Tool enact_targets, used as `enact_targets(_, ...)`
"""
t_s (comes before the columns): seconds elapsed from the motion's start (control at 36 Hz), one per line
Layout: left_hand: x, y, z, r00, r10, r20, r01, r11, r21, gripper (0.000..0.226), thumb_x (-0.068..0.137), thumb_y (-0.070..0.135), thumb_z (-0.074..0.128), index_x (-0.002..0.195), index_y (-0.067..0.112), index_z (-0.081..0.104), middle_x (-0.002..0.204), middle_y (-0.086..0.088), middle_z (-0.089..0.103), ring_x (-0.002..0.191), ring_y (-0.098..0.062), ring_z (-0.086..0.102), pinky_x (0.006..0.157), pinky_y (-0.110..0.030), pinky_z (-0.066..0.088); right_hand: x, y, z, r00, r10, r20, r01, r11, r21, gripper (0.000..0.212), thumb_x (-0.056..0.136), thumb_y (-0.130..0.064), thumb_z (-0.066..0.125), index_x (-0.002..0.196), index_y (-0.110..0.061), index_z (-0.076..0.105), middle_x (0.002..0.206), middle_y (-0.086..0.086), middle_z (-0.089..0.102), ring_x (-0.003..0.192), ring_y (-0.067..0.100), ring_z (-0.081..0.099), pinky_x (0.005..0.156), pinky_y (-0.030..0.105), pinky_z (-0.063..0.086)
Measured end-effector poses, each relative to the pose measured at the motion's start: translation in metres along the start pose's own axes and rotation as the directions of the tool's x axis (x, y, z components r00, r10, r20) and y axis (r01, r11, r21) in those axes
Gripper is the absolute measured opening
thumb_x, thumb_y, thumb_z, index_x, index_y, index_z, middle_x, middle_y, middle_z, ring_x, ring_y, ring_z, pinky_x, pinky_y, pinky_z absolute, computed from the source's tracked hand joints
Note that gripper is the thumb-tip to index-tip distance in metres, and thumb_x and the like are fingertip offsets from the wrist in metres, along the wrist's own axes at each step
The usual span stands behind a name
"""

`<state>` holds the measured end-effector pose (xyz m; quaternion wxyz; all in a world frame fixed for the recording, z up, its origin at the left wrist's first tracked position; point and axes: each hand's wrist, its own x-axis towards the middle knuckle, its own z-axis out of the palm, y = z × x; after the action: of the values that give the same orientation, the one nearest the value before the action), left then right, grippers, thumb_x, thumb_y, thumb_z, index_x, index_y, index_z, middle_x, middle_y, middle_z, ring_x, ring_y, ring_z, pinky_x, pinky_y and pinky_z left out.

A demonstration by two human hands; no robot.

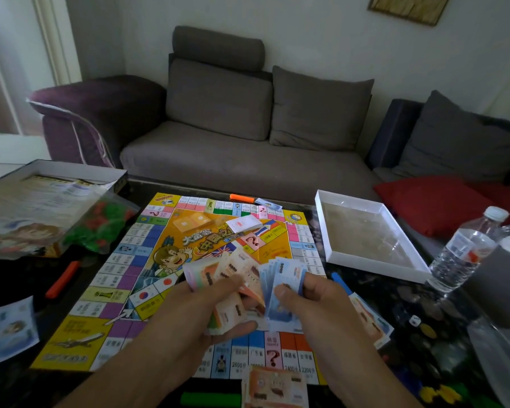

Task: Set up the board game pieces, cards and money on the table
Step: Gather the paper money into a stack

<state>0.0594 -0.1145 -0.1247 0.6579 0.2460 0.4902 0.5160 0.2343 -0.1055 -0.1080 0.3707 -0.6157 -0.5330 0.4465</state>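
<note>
From the head camera, the left hand (218, 307) is gripping a thick wad of orange and pink play money (227, 275), while the right hand (309, 301) is pinching a fan of blue notes (283, 278) just beside it, both held over the near half of the game board (171, 260). The board is lying flat on the dark table (424, 304). A small card stack (245, 223) is sitting on the board's far side. More orange notes (274, 387) are lying at the near edge. A white box tray (368, 237) is resting to the right.

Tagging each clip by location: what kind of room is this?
Most likely a home living room: a grey sofa with cushions, a dark coffee table holding the game board, and a framed picture on the wall.
</note>
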Motion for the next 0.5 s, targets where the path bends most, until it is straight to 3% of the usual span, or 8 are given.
enact_targets(0.08,0.003,0.002,0.003,0.999,-0.012,0.035,0.010,0.999,0.037,0.020,0.092,0.014,0.074,0.111,0.007,0.075,0.101,-0.022,0.078,0.094,-0.033,0.078,0.069,-0.047,0.064,0.003,-0.001,0.003,0.999,-0.002,-0.054,0.002,1.000,-0.006,0.019,0.100,-0.022,0.069,0.088,-0.029,0.082,0.088,-0.005,0.080,0.087,0.020,0.077,0.086,0.052,0.063)
enact_targets(0.19,0.014,0.014,0.005,0.997,-0.040,0.068,0.036,0.997,0.063,0.023,0.093,0.016,0.074,0.114,0.006,0.075,0.103,-0.017,0.079,0.096,-0.029,0.079,0.070,-0.047,0.065,0.020,-0.011,0.000,0.989,0.028,-0.142,-0.023,0.999,0.032,0.017,0.100,-0.019,0.069,0.086,-0.016,0.078,0.083,0.005,0.079,0.073,0.026,0.078,0.069,0.048,0.065)
enact_targets(0.28,0.030,0.030,0.002,0.995,-0.064,0.083,0.059,0.997,0.057,0.027,0.093,0.017,0.074,0.116,0.003,0.073,0.105,-0.017,0.079,0.096,-0.030,0.079,0.067,-0.045,0.065,0.054,-0.022,-0.007,0.982,0.003,-0.191,-0.005,1.000,-0.009,0.011,0.101,-0.021,0.067,0.094,-0.017,0.075,0.088,0.008,0.078,0.073,0.026,0.078,0.070,0.051,0.065)
enact_targets(0.36,0.054,0.045,-0.004,0.995,-0.077,0.063,0.077,0.997,0.000,0.029,0.096,0.011,0.069,0.123,0.000,0.067,0.107,-0.021,0.078,0.095,-0.034,0.078,0.066,-0.048,0.065,0.108,-0.030,-0.013,0.967,-0.016,-0.254,0.000,0.998,-0.061,0.019,0.099,-0.014,0.066,0.116,-0.014,0.074,0.104,0.008,0.074,0.081,0.017,0.071,0.056,0.026,0.052)
enact_targets(0.42,0.073,0.055,-0.008,0.995,-0.075,0.061,0.076,0.997,-0.023,0.028,0.100,0.007,0.062,0.126,-0.001,0.063,0.108,-0.023,0.077,0.096,-0.036,0.078,0.066,-0.050,0.065,0.149,-0.033,-0.017,0.958,0.016,-0.286,-0.027,0.999,-0.033,0.026,0.094,-0.008,0.067,0.120,-0.007,0.072,0.099,0.008,0.072,0.081,0.017,0.067,0.057,0.026,0.046)
enact_targets(0.5,0.103,0.065,-0.013,0.996,-0.066,0.063,0.067,0.998,-0.011,0.026,0.104,0.006,0.055,0.128,-0.001,0.062,0.107,-0.023,0.077,0.095,-0.035,0.078,0.062,-0.047,0.065,0.221,-0.029,-0.018,0.948,0.072,-0.311,-0.077,0.997,-0.003,0.021,0.092,-0.008,0.064,0.112,-0.005,0.069,0.086,0.000,0.061,0.078,0.016,0.063,0.061,0.022,0.047)
